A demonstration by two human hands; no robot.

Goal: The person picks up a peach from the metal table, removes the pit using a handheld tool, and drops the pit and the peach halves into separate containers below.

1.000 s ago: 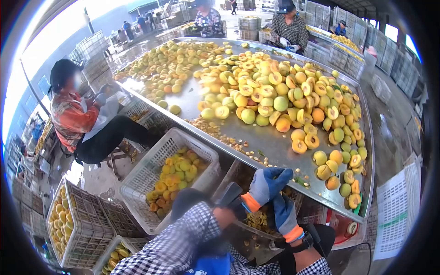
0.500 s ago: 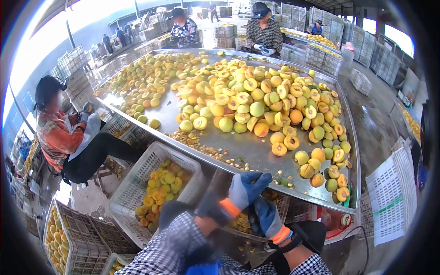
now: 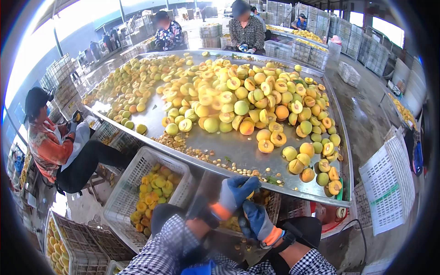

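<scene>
My left hand (image 3: 236,195), in a grey and blue glove with an orange cuff, is closed just off the near edge of the metal table (image 3: 195,145). A bit of yellow peach (image 3: 250,195) shows under its fingertips. Just below and to the right, my right hand (image 3: 257,219), gloved alike, is closed too, its fingers curled toward the left hand. What it holds is hidden by the glove. On the table lies a big heap of yellow peaches (image 3: 240,107), many cut in halves. Loose peach pits (image 3: 201,153) line the near edge.
A white crate (image 3: 112,211) of peaches stands left of my knees, another crate (image 3: 75,243) at the lower left. Under my hands is a basket (image 3: 275,206) with yellow pieces. A person in orange (image 3: 52,146) sits left; another person (image 3: 247,34) works across the table.
The view has shifted slightly, so the table sits further left. My hands stay close together, the right one turned a little, and a yellow bit of peach now shows between them.
</scene>
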